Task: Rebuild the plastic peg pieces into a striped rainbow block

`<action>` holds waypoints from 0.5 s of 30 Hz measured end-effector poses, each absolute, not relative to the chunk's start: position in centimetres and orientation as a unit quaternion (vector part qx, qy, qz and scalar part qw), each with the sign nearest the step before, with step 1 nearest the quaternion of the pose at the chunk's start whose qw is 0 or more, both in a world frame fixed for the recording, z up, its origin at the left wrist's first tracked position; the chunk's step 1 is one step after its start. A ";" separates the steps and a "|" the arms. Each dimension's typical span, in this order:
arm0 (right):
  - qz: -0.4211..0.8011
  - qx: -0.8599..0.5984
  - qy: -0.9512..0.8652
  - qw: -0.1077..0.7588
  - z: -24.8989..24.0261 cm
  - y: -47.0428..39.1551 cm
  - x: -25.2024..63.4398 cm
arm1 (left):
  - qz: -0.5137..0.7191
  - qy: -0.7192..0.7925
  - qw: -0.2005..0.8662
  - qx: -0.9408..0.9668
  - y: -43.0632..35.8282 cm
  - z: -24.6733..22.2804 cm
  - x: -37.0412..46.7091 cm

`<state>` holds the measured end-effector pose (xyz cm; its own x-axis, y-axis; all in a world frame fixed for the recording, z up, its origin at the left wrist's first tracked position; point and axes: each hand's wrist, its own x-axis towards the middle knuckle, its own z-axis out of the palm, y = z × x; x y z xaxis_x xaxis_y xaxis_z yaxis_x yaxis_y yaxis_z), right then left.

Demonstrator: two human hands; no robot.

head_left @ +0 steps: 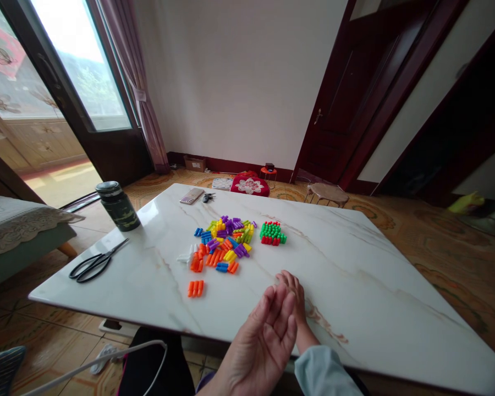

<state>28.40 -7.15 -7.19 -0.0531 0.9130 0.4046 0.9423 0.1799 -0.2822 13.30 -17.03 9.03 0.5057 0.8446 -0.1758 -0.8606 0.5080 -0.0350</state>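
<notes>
My left hand (266, 338) is in the foreground with its palm turned up. Its fingers curve loosely and I see nothing in the palm. Just behind it, partly covered by it, my right hand (293, 289) reaches out from a light blue sleeve, back upward, fingers extended over the tabletop. Whether it touches the table I cannot tell. Beyond both hands lies a pile of colourful small plastic tube-shaped pieces (217, 256). To its right is a tight cluster of green and red pieces (273, 234). A short row of orange pieces (196, 289) lies apart, nearer me.
The white marbled table (355, 275) carries black-handled scissors (97, 263) and a dark jar (117, 206) at left. A phone (192, 195) and keys (208, 197) lie near the far edge. A pale cable (107, 357) loops below the front left edge.
</notes>
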 end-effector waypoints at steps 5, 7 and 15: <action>-0.020 -0.646 -0.723 0.244 -6.6 -7.3 28.3 | 0.488 0.074 0.862 -0.117 -16.9 9.2 13.3; -0.015 -0.647 -0.722 0.244 -6.4 -7.3 28.2 | 0.481 0.078 0.862 -0.142 -16.8 9.1 13.4; -0.032 -0.647 -0.726 0.230 -6.8 -6.9 28.3 | 0.481 0.062 0.861 -0.151 -16.7 8.9 13.4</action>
